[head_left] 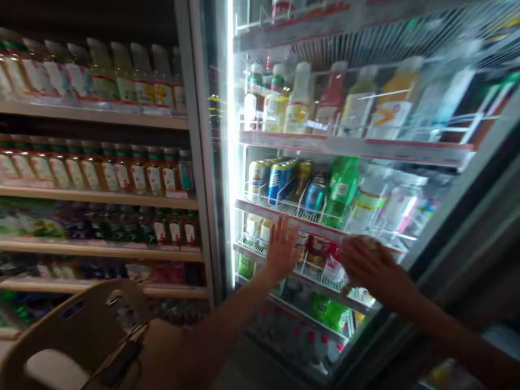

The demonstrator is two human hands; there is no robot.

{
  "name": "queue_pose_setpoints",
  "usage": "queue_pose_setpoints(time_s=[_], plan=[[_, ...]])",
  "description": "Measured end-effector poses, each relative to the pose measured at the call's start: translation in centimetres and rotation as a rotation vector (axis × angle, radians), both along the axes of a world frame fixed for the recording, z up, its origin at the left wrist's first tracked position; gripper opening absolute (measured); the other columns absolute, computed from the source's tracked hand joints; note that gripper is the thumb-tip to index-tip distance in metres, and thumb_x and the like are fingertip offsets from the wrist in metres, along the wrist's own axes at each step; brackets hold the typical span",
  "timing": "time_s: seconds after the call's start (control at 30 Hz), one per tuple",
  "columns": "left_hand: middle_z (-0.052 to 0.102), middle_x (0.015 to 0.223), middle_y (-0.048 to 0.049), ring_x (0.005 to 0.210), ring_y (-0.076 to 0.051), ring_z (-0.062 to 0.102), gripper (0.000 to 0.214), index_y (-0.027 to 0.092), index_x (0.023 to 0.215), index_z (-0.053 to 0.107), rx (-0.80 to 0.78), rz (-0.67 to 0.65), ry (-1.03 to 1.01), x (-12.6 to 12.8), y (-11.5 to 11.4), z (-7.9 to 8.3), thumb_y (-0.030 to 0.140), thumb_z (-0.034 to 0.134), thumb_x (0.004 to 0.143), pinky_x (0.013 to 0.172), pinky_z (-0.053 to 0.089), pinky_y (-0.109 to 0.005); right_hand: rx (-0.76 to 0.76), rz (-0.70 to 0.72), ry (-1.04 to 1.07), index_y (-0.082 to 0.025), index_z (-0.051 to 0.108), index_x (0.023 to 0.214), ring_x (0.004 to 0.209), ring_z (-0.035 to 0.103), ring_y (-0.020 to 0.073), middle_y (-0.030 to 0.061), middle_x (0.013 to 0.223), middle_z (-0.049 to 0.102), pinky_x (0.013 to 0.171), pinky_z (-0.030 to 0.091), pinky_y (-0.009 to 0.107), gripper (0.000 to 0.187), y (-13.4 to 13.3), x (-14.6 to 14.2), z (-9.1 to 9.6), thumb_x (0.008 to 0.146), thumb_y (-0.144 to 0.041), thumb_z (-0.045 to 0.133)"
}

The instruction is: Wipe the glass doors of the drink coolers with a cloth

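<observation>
My left hand (283, 248) reaches toward the lit drinks fridge with its fingers spread and nothing in it. It is held up in front of a shelf of cans (266, 233). Farther right, my right hand (371, 268) is blurred, its fingers stretched out beside red drink packs (316, 252). I see nothing held in it. Whether either hand touches the shelf, I cannot tell. Above them stand a blue can (277, 183), a green bottle (342, 189) and clear bottles on a wire shelf. Juice bottles (298, 103) fill the shelf higher up.
On the left, wooden shelves (93, 115) carry rows of juice bottles. A beige shopping basket or cart (89, 309) sits at the lower left, with a dark cable and device by it. The fridge's metal frame (199, 135) and a bright light strip border the shelves.
</observation>
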State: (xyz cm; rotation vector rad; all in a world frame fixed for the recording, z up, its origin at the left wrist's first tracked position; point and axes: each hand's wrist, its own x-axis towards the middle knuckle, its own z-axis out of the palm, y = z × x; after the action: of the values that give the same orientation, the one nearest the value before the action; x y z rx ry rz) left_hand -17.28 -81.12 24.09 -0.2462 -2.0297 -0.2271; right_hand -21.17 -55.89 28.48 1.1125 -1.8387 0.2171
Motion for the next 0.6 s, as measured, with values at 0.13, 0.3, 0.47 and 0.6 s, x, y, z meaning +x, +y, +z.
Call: queue_pose_setpoints(time_s=[0.13, 0.3, 0.47, 0.6], plan=[[0.017, 0.149, -0.0182, 0.140, -0.030, 0.009, 0.058, 0.019, 0.138, 0.024, 0.032, 0.004, 0.095, -0.6, 2.7, 1.3, 0.022, 0.047, 0.084, 0.106, 0.027, -0.057, 0.131, -0.231, 0.365, -0.023, 0.050, 0.123, 0.132, 0.032, 0.0242, 0.0051, 0.134, 0.049, 0.111, 0.018, 0.051, 0.036, 2.7, -0.7, 9.9, 0.090, -0.023, 0.035], [0.027, 0.146, -0.0160, 0.138, -0.027, 0.017, 0.049, 0.019, 0.133, 0.032, 0.035, -0.082, 0.109, -0.1, 8.0, 3.0, 0.020, 0.045, 0.086, 0.106, 0.028, -0.053, -0.206, -0.361, 0.367, -0.017, 0.041, 0.132, 0.138, 0.017, 0.0298, 0.0112, 0.145, 0.031, 0.108, 0.020, 0.059, 0.044, 2.6, -2.0, 20.1, 0.090, -0.030, 0.036], [0.036, 0.139, -0.0164, 0.132, -0.028, 0.030, 0.051, 0.017, 0.132, 0.035, 0.053, -0.269, -0.101, 1.5, 14.4, 0.6, 0.021, 0.046, 0.082, 0.102, 0.036, -0.050, 0.154, -0.193, 0.428, -0.016, 0.053, 0.120, 0.135, 0.027, 0.0251, 0.0080, 0.137, 0.045, 0.111, 0.026, 0.049, 0.035, 2.0, -0.8, 9.4, 0.087, -0.020, 0.042], [0.047, 0.130, -0.0170, 0.123, -0.029, 0.041, 0.051, 0.013, 0.125, 0.045, 0.222, -0.432, -0.373, 2.1, 18.3, -0.9, 0.016, 0.047, 0.074, 0.100, 0.039, -0.051, 0.319, -0.064, 0.471, -0.016, 0.054, 0.120, 0.131, 0.034, 0.0199, 0.0050, 0.135, 0.048, 0.113, 0.027, 0.042, 0.035, 1.0, -0.7, 7.2, 0.087, -0.021, 0.042]])
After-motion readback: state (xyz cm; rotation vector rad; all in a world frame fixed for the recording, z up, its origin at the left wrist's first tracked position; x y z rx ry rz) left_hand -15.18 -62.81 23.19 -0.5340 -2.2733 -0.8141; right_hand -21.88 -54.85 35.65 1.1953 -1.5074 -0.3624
